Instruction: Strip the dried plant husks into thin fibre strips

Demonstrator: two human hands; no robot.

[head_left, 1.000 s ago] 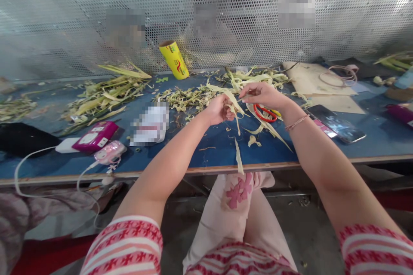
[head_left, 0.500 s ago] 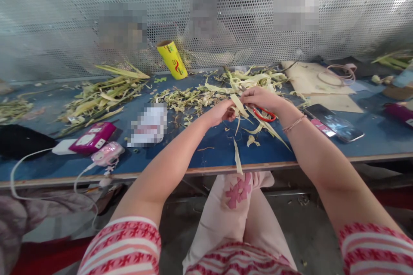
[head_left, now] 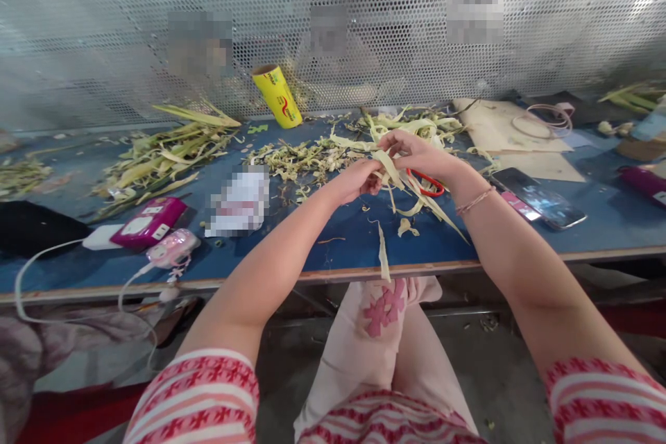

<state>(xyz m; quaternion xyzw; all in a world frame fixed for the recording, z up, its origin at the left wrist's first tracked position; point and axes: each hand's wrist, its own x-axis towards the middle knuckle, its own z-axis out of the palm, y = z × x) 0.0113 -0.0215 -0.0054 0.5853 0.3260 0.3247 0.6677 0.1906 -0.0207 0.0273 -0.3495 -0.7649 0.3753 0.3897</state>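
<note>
My left hand [head_left: 363, 180] is closed on a pale dried leaf strip [head_left: 388, 165] that looks like corn husk, above the blue table. Close on its right, my right hand [head_left: 408, 149] has bent fingers pinching the same strip from above. A red loop [head_left: 431, 184], like a scissors handle, shows just below my right hand; the rest of it is hidden, and I cannot tell whether it lies on the table. Longer husk strips [head_left: 440, 211] trail under my right wrist. One loose strip [head_left: 383, 253] lies at the table's front edge.
Husk scraps [head_left: 296, 161] and a husk pile [head_left: 166, 152] lie leftward. A yellow wrap roll [head_left: 277, 97] stands by the perforated metal screen [head_left: 395, 28]. Nearby are a purple box [head_left: 149, 223], a pink charger [head_left: 174, 248] with cable, a phone [head_left: 544, 200] and cardboard [head_left: 510, 125].
My right hand has shifted slightly left and up, its fingers now over the strip near my left hand. The left hand has barely moved.
</note>
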